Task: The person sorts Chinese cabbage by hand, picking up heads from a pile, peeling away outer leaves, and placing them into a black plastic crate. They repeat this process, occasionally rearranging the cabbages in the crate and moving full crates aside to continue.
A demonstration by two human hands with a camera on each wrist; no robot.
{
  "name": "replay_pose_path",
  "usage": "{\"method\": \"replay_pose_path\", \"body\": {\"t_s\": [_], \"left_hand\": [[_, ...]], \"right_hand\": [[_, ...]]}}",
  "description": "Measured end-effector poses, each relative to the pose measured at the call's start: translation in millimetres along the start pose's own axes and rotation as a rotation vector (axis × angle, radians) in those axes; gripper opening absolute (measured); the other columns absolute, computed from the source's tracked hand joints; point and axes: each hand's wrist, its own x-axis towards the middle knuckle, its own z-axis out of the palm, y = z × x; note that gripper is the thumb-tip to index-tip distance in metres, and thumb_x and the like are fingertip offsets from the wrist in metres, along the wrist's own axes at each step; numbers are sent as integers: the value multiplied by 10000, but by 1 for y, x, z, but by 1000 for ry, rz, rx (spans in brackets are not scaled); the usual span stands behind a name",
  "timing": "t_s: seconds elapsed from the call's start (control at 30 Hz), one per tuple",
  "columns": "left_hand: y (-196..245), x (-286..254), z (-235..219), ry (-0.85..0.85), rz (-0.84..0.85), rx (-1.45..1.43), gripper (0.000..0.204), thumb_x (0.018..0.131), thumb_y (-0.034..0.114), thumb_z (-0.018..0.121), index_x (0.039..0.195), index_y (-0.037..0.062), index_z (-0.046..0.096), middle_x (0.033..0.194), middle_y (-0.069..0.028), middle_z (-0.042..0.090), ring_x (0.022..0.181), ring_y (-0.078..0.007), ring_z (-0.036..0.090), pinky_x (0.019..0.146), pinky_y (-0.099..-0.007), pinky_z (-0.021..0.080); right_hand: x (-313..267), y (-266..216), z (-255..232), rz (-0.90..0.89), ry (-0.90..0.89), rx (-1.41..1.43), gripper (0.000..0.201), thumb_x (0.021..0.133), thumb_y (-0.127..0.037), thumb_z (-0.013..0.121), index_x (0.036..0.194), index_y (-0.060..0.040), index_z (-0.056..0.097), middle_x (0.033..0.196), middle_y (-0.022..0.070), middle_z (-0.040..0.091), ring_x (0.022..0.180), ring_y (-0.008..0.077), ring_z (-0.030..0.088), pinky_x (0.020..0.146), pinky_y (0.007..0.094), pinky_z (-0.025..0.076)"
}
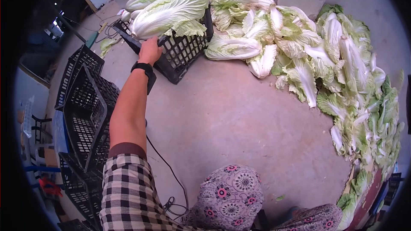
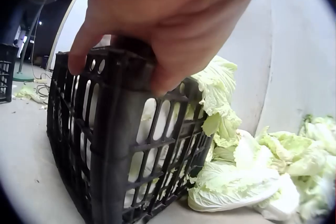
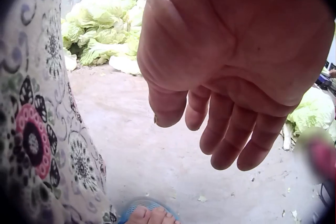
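Observation:
My left hand (image 1: 150, 52) grips the near corner of a black plastic crate (image 1: 183, 56), arm stretched forward. In the left wrist view, its thumb and fingers curl over the top rim on both sides of that corner. Large Chinese cabbages (image 1: 171, 12) fill the crate and rise above its rim, leafy ends toward the right. My right hand (image 3: 226, 66) hangs beside the patterned trousers (image 3: 79, 145) with nothing in it, fingers loosely bent. The head view does not show it.
Chinese cabbages and loose leaves (image 1: 295, 45) lie heaped from behind the crate round to the right. Black crates (image 1: 83, 122) stand stacked on the left. A dark cable (image 1: 169, 162) runs over the floor (image 1: 239, 115) near the knees. A sandalled foot (image 3: 152, 216) shows below.

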Motion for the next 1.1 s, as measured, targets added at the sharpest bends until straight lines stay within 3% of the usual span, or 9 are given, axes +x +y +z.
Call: {"method": "replay_pose_path", "body": {"t_s": [0.07, 0.2, 0.33, 0.6, 0.8, 0.97, 1.1], "left_hand": [[0, 2, -5, -51, -47, -9, 277, 759, 161, 622, 1003, 36, 585, 994, -199, 630, 969, -379, 580, 845, -462, 456], [-5, 2, 3, 48, -1, 46, 264, 746, 134, 605, 983, 19, 590, 928, -231, 628, 931, -394, 589, 820, -472, 455], [-3, -1, -3, 1, -10, 58, 266, 708, 70, 562, 966, 20, 604, 923, -231, 631, 915, -395, 596, 821, -476, 461], [40, -70, -37, -89, -44, 32, 330, 715, 86, 567, 1038, 44, 616, 919, -241, 639, 907, -400, 607, 811, -478, 478], [90, -152, -67, -109, 37, 62, 278, 703, 121, 591, 962, 22, 595, 834, -237, 628, 826, -410, 605, 745, -491, 477], [145, -219, -94, -246, 109, 31, 246, 725, 166, 628, 893, -3, 565, 785, -247, 620, 789, -414, 606, 712, -498, 474], [181, -267, -116, -361, 193, -22, 286, 738, 207, 656, 853, -28, 542, 762, -249, 616, 762, -423, 603, 697, -490, 474]], "right_hand": [[-3, 4, -16, -2, 23, 0, 385, 819, -157, 580, 1169, -9, 517, 1001, 93, 592, 840, 203, 581, 745, 300, 478], [-4, 5, -39, -23, 51, -13, 381, 822, -163, 576, 1167, -9, 520, 997, 92, 593, 837, 202, 581, 742, 299, 478], [-2, 12, -64, -58, 79, -11, 378, 826, -168, 572, 1165, -8, 523, 993, 92, 594, 833, 202, 581, 739, 299, 478], [10, 42, -87, -116, 91, 30, 373, 832, -180, 564, 1161, -7, 529, 986, 90, 595, 826, 202, 581, 732, 298, 479], [20, 76, -27, -74, -34, 125, 370, 837, -188, 558, 1158, -6, 533, 980, 89, 597, 821, 201, 581, 727, 297, 479], [25, 96, 52, -68, -226, 198, 367, 842, -196, 554, 1155, -5, 537, 975, 87, 598, 816, 201, 581, 723, 296, 479], [24, 109, 86, -115, -355, 245, 366, 845, -201, 550, 1153, -4, 540, 972, 87, 598, 813, 201, 582, 720, 296, 479]]}}
